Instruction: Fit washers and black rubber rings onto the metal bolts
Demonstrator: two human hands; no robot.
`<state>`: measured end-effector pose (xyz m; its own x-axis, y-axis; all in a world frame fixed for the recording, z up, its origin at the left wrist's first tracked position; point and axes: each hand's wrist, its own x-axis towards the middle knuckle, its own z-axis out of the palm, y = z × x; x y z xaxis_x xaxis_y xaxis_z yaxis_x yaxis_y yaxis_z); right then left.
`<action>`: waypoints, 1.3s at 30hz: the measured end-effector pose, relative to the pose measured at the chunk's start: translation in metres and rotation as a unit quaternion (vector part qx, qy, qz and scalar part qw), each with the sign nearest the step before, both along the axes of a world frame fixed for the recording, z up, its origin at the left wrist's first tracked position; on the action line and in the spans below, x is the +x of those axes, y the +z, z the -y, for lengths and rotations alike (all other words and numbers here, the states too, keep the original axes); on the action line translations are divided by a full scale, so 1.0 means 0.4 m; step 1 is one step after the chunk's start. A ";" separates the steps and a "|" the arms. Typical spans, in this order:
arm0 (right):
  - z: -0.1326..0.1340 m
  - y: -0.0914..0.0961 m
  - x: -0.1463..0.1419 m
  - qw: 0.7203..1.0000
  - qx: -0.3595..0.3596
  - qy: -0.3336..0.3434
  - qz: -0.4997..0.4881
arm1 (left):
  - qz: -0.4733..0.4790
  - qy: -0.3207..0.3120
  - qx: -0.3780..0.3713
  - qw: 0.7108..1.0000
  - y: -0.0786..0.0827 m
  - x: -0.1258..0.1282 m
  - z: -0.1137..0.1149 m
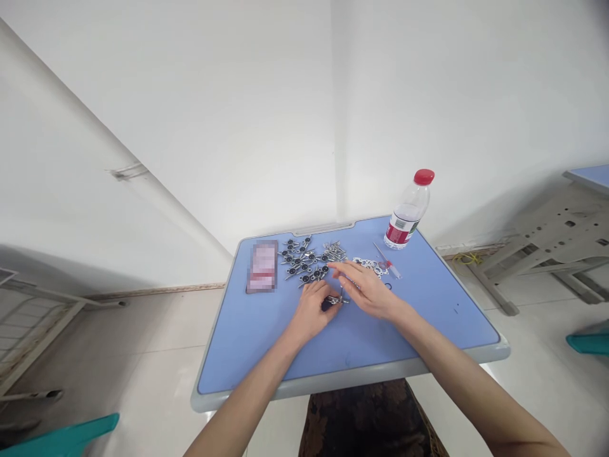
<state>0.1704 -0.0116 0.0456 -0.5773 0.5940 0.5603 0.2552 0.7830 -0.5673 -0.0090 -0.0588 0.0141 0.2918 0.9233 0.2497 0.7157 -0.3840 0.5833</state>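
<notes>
My left hand rests low on the blue table with thumb and fingers closed round a small silvery metal part, whose end sticks out to the right. My right hand is just above and to the right of it, palm down, fingers bent over the part. A thin upright sliver shows below the right fingers; what they pinch is mostly hidden. Beyond my hands lies a cluster of metal parts with round black pieces. Behind the right fingers is a heap of small silvery pieces.
A phone lies on the table at the left. White flat rings, a small red-capped tube, a thin rod and a dark ring lie at right. A red-capped water bottle stands at the back right.
</notes>
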 end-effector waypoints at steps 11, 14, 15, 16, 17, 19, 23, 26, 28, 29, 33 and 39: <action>-0.010 -0.010 -0.008 0.998 0.047 -0.047 -0.003 | -0.001 0.005 0.008 1.000 -0.001 0.000 0.001; -0.006 -0.003 0.003 1.000 0.011 0.010 -0.009 | -0.004 0.005 0.010 1.000 0.000 0.000 0.001; -0.006 -0.003 0.004 1.000 0.004 0.018 -0.014 | -0.002 0.004 0.011 1.000 -0.001 0.000 0.001; -0.009 -0.005 0.003 1.000 0.002 0.018 -0.020 | -0.001 0.003 0.014 1.000 -0.003 0.000 0.000; -0.011 -0.008 0.000 1.000 0.006 0.008 -0.025 | 0.001 0.003 0.015 1.000 -0.004 0.000 0.000; -0.018 -0.014 -0.008 0.999 0.019 -0.026 -0.037 | 0.004 0.001 0.019 1.000 -0.008 -0.001 -0.001; -0.019 -0.017 -0.016 0.996 0.043 -0.064 -0.040 | 0.000 0.000 0.018 1.000 -0.008 -0.001 -0.001; -0.008 -0.003 -0.005 0.998 0.047 -0.041 -0.017 | -0.006 0.002 0.009 1.000 -0.001 -0.001 0.000; -0.002 0.008 0.006 0.999 0.030 -0.007 -0.010 | -0.007 -0.002 0.006 1.000 0.003 -0.002 0.000; -0.001 0.012 0.010 1.000 0.022 0.009 -0.010 | -0.007 -0.008 0.007 1.000 0.003 -0.003 0.000; -0.007 0.005 0.012 1.000 0.015 0.008 -0.013 | -0.013 -0.021 0.025 0.999 -0.005 -0.005 -0.003; -0.010 -0.018 -0.003 0.996 0.073 -0.058 -0.008 | -0.026 -0.021 0.040 0.999 -0.010 -0.007 -0.002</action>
<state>0.1693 -0.0075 0.0385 -0.5002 0.5668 0.6547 0.3397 0.8238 -0.4537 -0.0118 -0.0581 0.0101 0.3436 0.8881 0.3053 0.7272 -0.4573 0.5119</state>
